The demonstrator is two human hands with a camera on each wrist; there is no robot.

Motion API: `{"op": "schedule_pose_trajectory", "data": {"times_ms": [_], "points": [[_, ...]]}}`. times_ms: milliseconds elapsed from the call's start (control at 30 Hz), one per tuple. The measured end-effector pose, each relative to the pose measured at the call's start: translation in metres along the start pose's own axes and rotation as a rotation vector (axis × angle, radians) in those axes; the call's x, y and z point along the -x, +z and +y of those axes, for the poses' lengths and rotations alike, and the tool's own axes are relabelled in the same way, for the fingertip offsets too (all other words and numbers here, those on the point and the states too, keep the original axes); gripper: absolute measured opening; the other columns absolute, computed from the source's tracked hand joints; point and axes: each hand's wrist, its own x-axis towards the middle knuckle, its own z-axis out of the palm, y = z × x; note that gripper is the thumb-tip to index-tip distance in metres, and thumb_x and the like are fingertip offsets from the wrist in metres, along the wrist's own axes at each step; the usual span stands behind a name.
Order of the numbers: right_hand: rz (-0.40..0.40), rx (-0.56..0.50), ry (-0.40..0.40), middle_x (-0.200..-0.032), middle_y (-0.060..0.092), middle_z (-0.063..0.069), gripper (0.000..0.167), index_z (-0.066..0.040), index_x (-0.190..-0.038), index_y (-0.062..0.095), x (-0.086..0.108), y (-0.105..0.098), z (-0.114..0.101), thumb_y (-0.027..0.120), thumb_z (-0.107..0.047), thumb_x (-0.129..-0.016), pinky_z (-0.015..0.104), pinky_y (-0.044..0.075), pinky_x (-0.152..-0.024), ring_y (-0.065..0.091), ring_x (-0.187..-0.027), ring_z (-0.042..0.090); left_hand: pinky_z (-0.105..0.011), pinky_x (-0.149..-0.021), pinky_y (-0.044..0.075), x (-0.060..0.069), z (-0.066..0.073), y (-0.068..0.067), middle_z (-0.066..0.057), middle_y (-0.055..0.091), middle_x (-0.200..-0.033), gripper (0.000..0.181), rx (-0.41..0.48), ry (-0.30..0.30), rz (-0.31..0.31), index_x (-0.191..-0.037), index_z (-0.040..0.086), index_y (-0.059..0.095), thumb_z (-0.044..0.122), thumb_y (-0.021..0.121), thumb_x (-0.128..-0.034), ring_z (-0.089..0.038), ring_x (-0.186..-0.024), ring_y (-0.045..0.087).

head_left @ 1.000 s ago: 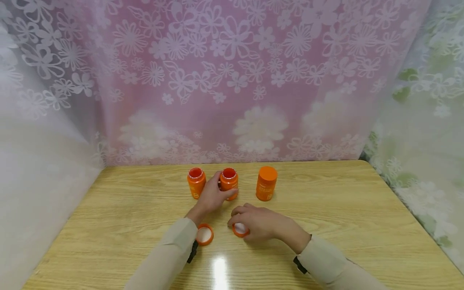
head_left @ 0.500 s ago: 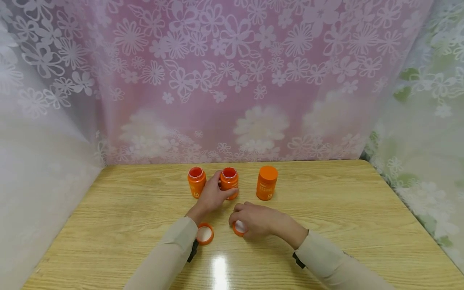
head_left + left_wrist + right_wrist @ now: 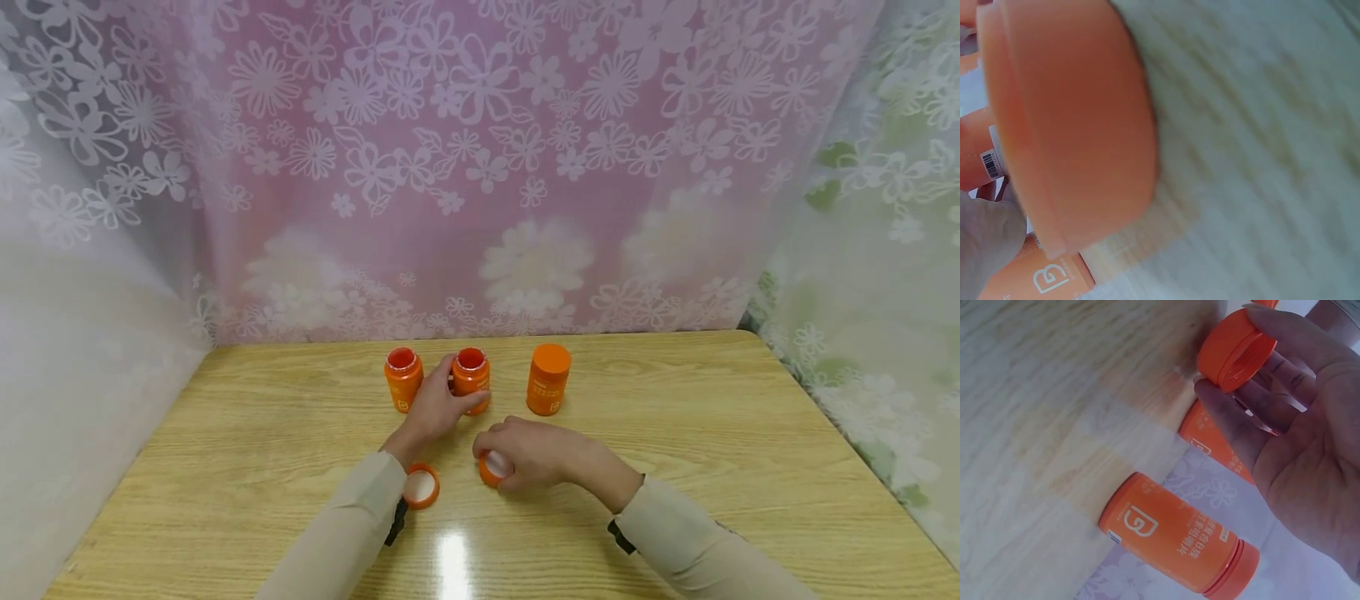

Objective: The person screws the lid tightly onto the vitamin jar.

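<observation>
My left hand point(image 3: 435, 407) grips an uncapped orange bottle point(image 3: 471, 375) that stands upright in the middle of a row. Below it, my right hand point(image 3: 536, 450) pinches an orange screw cap point(image 3: 1219, 353) by its rim between thumb and fingers. The cap is tilted, its pale inside showing in the head view. Another uncapped bottle point(image 3: 403, 382) stands just left of the left hand. A second cap point(image 3: 422, 486) lies inside-up beside the left wrist and fills much of the left wrist view as a large orange ring point(image 3: 1079, 125).
A capped orange bottle point(image 3: 549, 381) stands upright to the right of the row, and shows large in the right wrist view. Everything is on a wood-grain table point(image 3: 712, 433). A pink flowered curtain point(image 3: 480, 208) hangs behind, with pale curtains at both sides.
The right hand's fingers have drawn in around the cap, which has tipped a little more upright. The left hand and the bottles have stayed in place.
</observation>
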Motion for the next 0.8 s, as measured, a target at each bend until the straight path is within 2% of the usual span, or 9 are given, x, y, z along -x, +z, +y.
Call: {"op": "schedule_pose_trajectory", "data": {"times_ms": [200, 333, 500, 800], "points": [[0.007, -0.019, 0.004, -0.098, 0.056, -0.006, 0.032, -0.02, -0.112, 0.058, 0.003, -0.011, -0.003, 0.071, -0.023, -0.083, 0.028, 0.045, -0.082, 0.052, -0.089, 0.011, -0.038, -0.099, 0.043, 0.002, 0.0, -0.001, -0.001, 0.057, -0.123, 0.061, -0.002, 0.007, 0.012, -0.133, 0.017, 0.044, 0.028, 0.077, -0.0826, -0.019, -0.109, 0.056], [0.021, -0.046, 0.005, -0.102, 0.057, -0.007, 0.039, -0.018, -0.122, 0.058, 0.006, -0.019, -0.004, 0.069, -0.026, -0.086, 0.029, 0.045, -0.084, 0.052, -0.093, 0.012, -0.038, -0.098, 0.044, 0.002, -0.001, -0.002, -0.001, 0.057, -0.122, 0.062, -0.017, 0.007, 0.013, -0.134, 0.017, 0.044, 0.029, 0.076, -0.0825, -0.019, -0.11, 0.056], [0.049, -0.059, 0.018, -0.11, 0.058, -0.007, 0.043, -0.021, -0.131, 0.057, 0.011, -0.03, -0.003, 0.066, -0.027, -0.089, 0.03, 0.045, -0.087, 0.054, -0.098, 0.014, -0.039, -0.097, 0.045, 0.002, -0.002, -0.002, -0.002, 0.057, -0.123, 0.063, -0.025, 0.011, 0.01, -0.134, 0.017, 0.044, 0.031, 0.076, -0.0824, -0.019, -0.109, 0.057], [0.235, -0.071, 0.134, -0.1, 0.059, -0.007, 0.039, -0.016, -0.124, 0.061, 0.018, -0.047, -0.003, 0.066, -0.032, -0.089, 0.029, 0.047, -0.075, 0.054, -0.084, 0.013, -0.041, -0.1, 0.042, 0.001, -0.001, 0.0, -0.002, 0.055, -0.127, 0.063, -0.033, 0.012, -0.005, -0.136, 0.016, 0.042, 0.028, 0.075, -0.0841, -0.02, -0.113, 0.055]]}}
